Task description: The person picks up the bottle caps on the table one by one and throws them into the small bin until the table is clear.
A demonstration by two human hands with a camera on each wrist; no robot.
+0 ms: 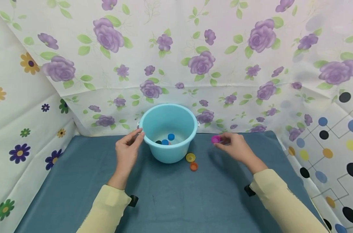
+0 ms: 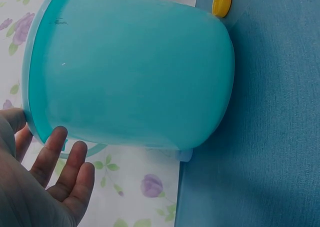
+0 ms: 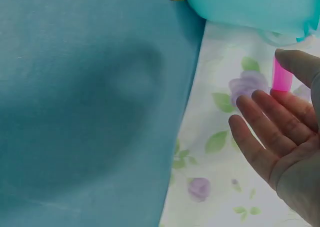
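A light blue bucket (image 1: 170, 152) stands upright at the back of the cloth, with blue caps (image 1: 171, 137) and a dark one visible inside. At its left side, my left hand (image 1: 127, 153) pinches the rim between thumb and forefinger; the other fingers stay apart from the wall in the left wrist view. To the right of the bucket, my right hand (image 1: 236, 147) holds a bright pink bottle cap (image 1: 215, 139) between thumb and forefinger, above the cloth. A yellow cap (image 1: 190, 158) and an orange cap (image 1: 194, 166) lie beside the bucket's lower right.
Blue-grey cloth (image 1: 170, 200) covers the table. Behind it hangs a white sheet with purple flowers (image 1: 176, 64). Patterned sheets close off the left and right sides. A pale handle (image 2: 97, 149) hangs at the bucket's side.
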